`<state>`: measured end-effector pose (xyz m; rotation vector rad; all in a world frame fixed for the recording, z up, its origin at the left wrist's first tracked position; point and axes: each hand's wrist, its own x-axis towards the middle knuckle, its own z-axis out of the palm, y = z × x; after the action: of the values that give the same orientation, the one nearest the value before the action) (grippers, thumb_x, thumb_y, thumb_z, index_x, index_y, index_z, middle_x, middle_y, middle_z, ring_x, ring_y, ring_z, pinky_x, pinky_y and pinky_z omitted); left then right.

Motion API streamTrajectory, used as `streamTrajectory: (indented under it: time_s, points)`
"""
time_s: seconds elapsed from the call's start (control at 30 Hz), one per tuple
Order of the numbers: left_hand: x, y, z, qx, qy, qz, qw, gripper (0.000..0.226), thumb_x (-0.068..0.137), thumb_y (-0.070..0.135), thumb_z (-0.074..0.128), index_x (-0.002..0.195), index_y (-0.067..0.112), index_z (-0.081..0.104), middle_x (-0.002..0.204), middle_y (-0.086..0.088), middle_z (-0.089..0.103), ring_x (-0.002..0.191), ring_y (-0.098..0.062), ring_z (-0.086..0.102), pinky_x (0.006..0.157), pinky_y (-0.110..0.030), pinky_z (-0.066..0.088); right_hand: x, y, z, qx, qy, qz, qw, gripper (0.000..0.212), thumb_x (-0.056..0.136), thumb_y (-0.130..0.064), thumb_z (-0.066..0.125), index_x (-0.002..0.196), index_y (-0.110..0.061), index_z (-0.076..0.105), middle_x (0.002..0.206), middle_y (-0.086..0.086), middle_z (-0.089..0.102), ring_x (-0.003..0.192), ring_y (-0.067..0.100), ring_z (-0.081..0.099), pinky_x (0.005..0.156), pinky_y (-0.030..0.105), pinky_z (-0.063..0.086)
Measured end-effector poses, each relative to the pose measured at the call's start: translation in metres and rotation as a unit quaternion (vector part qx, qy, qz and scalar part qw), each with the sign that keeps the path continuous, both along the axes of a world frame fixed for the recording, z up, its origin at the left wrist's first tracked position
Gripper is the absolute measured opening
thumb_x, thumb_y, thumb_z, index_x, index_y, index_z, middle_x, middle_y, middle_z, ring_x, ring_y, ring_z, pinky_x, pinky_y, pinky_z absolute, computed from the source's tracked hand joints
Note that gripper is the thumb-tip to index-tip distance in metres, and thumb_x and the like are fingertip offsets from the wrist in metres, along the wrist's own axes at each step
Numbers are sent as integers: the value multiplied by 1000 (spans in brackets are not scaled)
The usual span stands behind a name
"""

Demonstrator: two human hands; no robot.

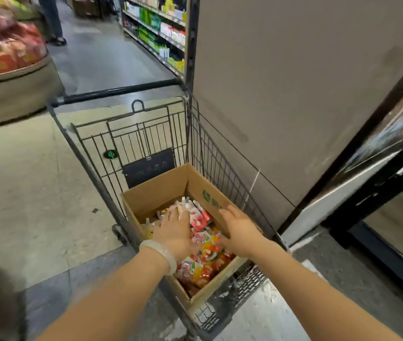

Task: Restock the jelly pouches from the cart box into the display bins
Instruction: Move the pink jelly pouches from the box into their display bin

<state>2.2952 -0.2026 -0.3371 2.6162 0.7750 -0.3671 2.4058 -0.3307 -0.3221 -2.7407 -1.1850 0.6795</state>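
Both hands reach into the cardboard box (161, 190) in the wire cart (202, 148)

Left hand (174, 228) lies flat, fingers spread on the jelly pouches (204, 254); fingertips blurred. Right hand (238, 231) hovers, fingers straight, holding nothing visible. Pouch print unreadable; the display bin (10, 77) far left is blurred

Even indoor light, floor glare, motion blur and wide-angle bending at edges.

Grocery shop: stocked shelves (156, 33) along an aisle, wire cart (146, 134), round produce display (6, 52).
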Motion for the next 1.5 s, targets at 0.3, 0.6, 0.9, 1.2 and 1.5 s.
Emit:
streamTrajectory:
  time_s: [0.3,0.6,0.9,1.2,1.5]
  points:
    - [83,34,-96,-65,60,115,989,75,93,42,45,150,15,6,157,-13,11,143,-35,16,113,-46,28,94,78,-112,-51,96,13,994,76,88,-26,63,150,-20,19,158,4,13,144,26,20,118,38,24]
    - [139,56,-213,-197,83,287,934,75,87,40,59,148,19,21,144,-5,37,132,-27,35,106,-38,38,162,123,-233,-104,151,43,982,74,87,-31,63,147,-17,23,156,5,18,143,27,19,118,39,22]
    - [163,65,-279,-288,-32,464,837,53,90,28,61,136,11,44,135,-7,54,122,-22,52,96,-27,40,173,160,-306,-68,222,-73,970,72,89,-32,61,147,-15,23,150,9,30,137,28,32,114,39,29]
    - [233,77,-336,-385,-142,649,641,26,71,21,78,86,4,66,74,-6,70,70,-23,68,69,-36,57,175,157,-328,-14,184,-150,971,63,91,-17,53,147,-19,24,147,9,34,138,26,29,114,35,23]
    - [202,79,-329,-366,-151,684,613,12,82,12,69,89,9,60,77,-7,65,70,-22,63,63,-33,56,179,153,-325,-18,149,-141,979,60,91,-11,51,146,-20,29,146,6,37,137,24,33,112,36,29]
